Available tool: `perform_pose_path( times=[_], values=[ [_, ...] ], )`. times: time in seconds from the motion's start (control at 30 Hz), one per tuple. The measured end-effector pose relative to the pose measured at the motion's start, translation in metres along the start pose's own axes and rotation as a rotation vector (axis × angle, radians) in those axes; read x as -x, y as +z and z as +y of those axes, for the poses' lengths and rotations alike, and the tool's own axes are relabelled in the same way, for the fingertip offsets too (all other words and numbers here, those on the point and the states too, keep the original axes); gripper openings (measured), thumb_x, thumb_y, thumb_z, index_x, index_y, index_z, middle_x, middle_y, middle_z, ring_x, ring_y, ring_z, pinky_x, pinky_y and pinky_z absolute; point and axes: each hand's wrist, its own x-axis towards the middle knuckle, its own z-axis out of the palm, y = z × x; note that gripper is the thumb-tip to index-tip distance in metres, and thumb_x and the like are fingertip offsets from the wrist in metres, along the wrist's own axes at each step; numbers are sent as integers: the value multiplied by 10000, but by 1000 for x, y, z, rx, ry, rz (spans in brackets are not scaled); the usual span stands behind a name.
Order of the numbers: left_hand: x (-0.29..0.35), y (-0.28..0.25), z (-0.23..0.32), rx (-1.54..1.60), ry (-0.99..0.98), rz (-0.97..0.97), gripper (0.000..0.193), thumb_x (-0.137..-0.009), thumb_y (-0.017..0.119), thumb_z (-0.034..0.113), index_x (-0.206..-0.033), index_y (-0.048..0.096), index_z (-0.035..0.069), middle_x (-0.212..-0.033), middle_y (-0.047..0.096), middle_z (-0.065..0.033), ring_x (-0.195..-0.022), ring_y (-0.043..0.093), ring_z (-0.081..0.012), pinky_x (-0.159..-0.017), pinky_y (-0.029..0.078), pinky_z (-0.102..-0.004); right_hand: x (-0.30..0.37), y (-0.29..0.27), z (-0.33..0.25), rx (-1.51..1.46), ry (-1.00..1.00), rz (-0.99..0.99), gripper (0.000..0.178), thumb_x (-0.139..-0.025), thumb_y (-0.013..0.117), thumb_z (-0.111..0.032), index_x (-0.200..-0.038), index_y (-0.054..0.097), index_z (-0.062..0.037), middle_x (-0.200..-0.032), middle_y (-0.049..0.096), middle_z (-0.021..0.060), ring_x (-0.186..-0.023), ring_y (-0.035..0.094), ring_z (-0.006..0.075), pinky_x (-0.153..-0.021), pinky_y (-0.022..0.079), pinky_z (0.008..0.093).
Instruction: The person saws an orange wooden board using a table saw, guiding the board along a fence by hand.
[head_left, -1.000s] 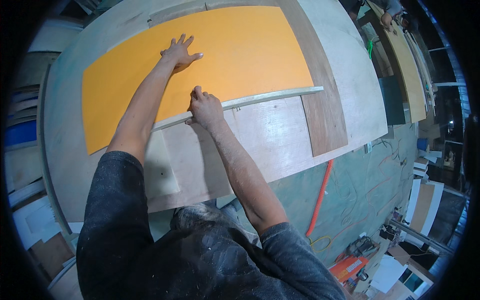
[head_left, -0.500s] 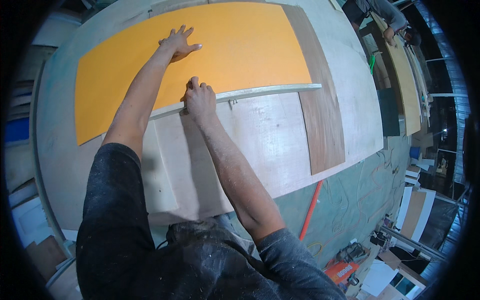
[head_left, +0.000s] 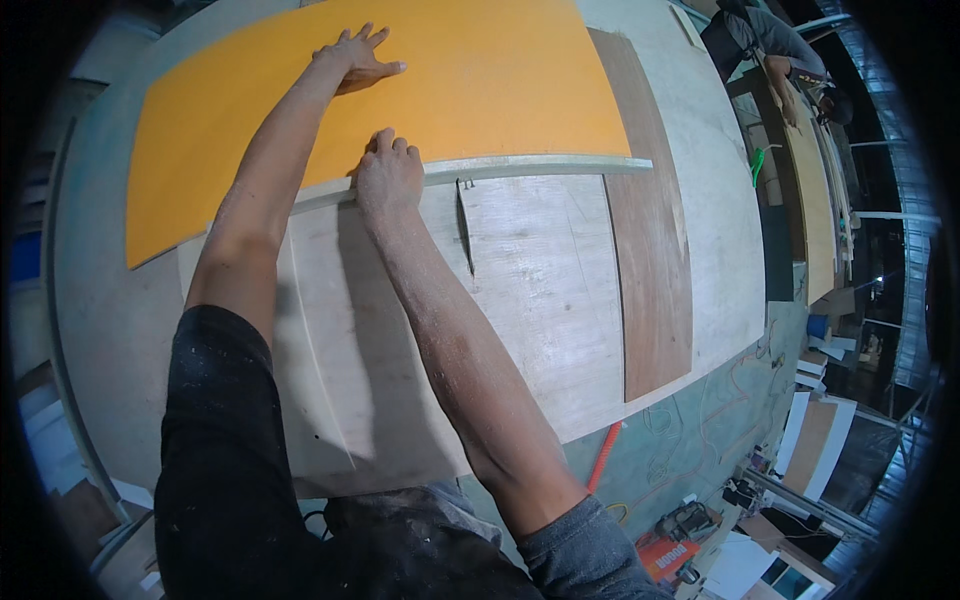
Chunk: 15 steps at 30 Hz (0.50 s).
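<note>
A large orange sheet (head_left: 490, 80) lies on the pale worktable (head_left: 715, 190). My left hand (head_left: 358, 58) is pressed on top of it with the fingers spread. Along the sheet's near edge runs a narrow pale bar (head_left: 530, 165), whose right end sticks out past the sheet. My right hand (head_left: 392, 172) is closed around this bar near its middle, knuckles up; its fingertips and thumb are mostly hidden. Just nearer to me, a dark narrow slit (head_left: 465, 228) shows in the pale board (head_left: 540, 270) under the sheet.
A brown wooden board (head_left: 655, 300) lies to the right, partly under the sheet and bar. Beyond the table, another person (head_left: 790, 65) bends over long boards (head_left: 805, 200). On the green floor are a red hose (head_left: 604, 458) and an orange machine (head_left: 668, 555).
The orange sheet and the bar have slid away from me with both hands on them. More of the brown board and the dark slit now show. My view has shifted a little.
</note>
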Motion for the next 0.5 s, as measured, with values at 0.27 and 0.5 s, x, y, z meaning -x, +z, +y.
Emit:
perform_pose_path(
  times=[0.27, 0.5],
  values=[
    [59, -10, 20, 28, -20, -87, 1087, -856, 575, 852, -1705, 143, 327, -1789, 74, -53, -1611, 150, -440, -1196, 267, -776, 60, -13, 1, 79, -59, -49, 539, -1021, 556, -265, -1483, 568, 12, -1584, 505, 184, -1198, 592, 234, -992, 454, 354],
    [180, -2, 59, 29, -11, -136, 1038, -896, 577, 794, -1702, 172, 280, -1780, 110, -83, -1590, 191, -446, -1077, 377, -826, 182, -20, 0, 90, -109, -85, 579, -990, 579, -195, -1513, 516, 46, -1567, 511, 222, -1128, 607, 235, -951, 486, 344]
  ],
)
